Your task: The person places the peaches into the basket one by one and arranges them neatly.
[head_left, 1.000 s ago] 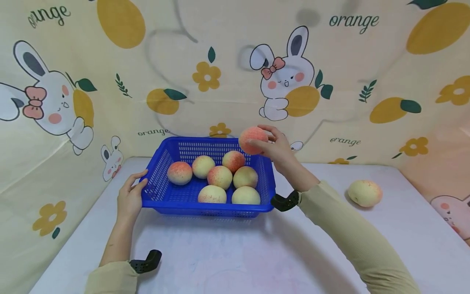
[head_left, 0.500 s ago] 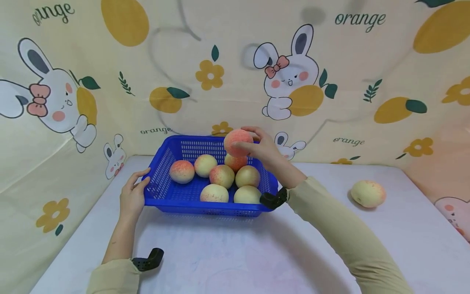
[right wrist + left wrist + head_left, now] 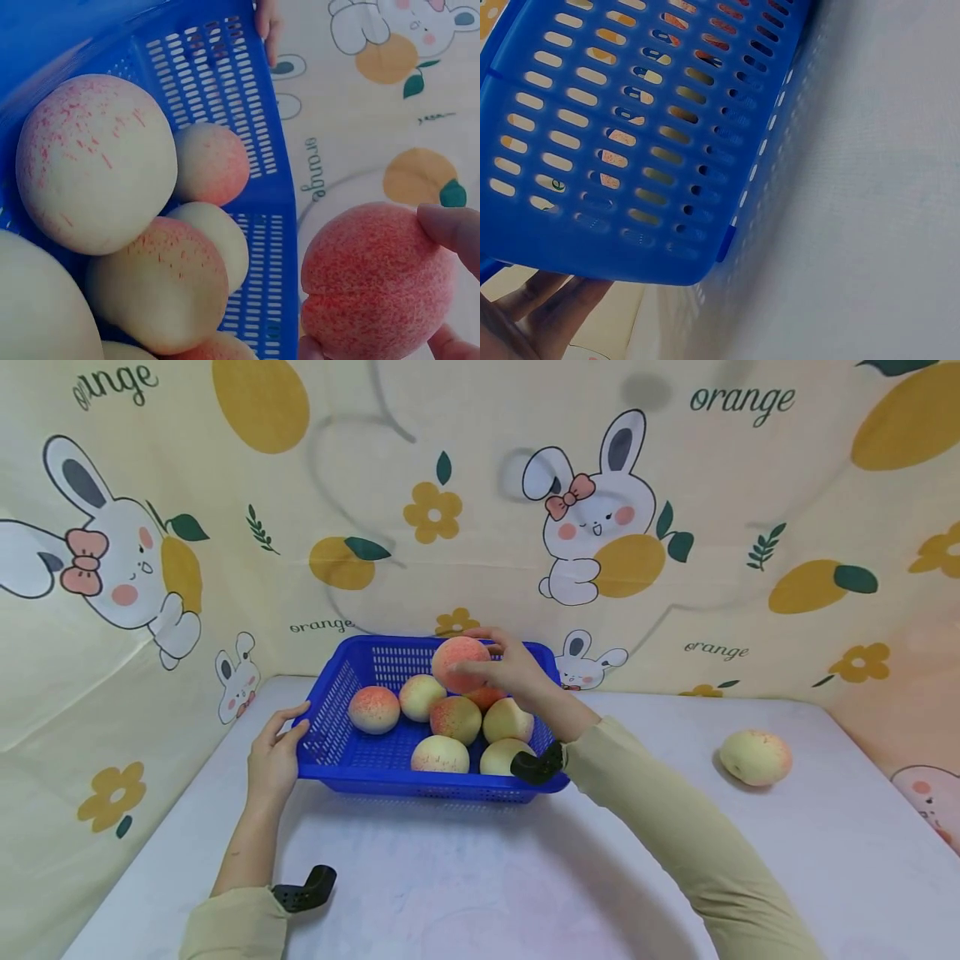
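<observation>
My right hand (image 3: 508, 670) holds a pinkish-red peach (image 3: 459, 665) between thumb and fingers, over the back part of a blue plastic basket (image 3: 435, 783). The right wrist view shows the same peach (image 3: 379, 281) with its crease facing the camera. Several pale yellow and red peaches lie in the basket, among them a red-topped peach (image 3: 374, 710) at its left. My left hand (image 3: 274, 758) grips the basket's left rim. Up close in the left wrist view, its fingers (image 3: 574, 307) touch the slotted blue wall (image 3: 577, 240).
One pale yellow peach (image 3: 756, 757) with a pink blush lies on the white table (image 3: 450, 877) to the right of the basket. A cream curtain (image 3: 465, 452) printed with rabbits and oranges hangs behind the table and along its sides.
My right hand has carried the red peach left and slightly down, from the basket's right back corner to nearer its middle. The left hand keeps its grip on the rim.
</observation>
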`<state>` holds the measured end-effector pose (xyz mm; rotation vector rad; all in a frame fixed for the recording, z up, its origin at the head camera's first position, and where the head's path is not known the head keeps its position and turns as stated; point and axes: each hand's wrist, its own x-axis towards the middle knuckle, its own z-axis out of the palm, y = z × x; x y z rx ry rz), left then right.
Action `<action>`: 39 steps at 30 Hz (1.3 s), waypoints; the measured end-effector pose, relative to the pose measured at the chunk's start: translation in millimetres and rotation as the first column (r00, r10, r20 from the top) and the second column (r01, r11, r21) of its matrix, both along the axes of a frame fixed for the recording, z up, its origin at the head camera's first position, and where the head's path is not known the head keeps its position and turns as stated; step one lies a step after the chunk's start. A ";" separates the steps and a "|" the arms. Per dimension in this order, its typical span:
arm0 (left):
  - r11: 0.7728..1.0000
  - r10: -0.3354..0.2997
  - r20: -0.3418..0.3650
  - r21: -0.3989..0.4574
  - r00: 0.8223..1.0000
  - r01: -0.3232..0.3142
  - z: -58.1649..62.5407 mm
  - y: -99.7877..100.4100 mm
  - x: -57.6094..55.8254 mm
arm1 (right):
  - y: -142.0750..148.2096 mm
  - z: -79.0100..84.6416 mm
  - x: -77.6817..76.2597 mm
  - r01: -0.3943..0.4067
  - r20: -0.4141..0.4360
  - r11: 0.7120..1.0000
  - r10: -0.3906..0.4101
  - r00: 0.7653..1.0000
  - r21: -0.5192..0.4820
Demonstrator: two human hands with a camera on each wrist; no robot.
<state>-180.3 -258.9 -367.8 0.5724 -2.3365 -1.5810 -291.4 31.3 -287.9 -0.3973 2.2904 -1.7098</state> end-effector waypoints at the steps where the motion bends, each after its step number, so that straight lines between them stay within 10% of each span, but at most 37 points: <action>1: 1.000 0.000 0.001 0.000 1.000 0.000 0.0 0.1 0.0 | -1.7 -0.7 -0.2 -0.002 0.003 1.000 0.002 1.000 -0.002; 30: 1.000 0.002 -0.022 0.017 1.000 -0.001 -2.8 -1.3 -1.2 | -45.5 -16.1 2.8 -0.154 0.066 0.982 0.148 0.987 0.110; 39: 1.000 -0.002 -0.017 0.021 1.000 0.003 -1.8 -1.1 -0.7 | -51.0 -16.3 0.0 -0.261 0.059 0.937 0.254 0.965 0.234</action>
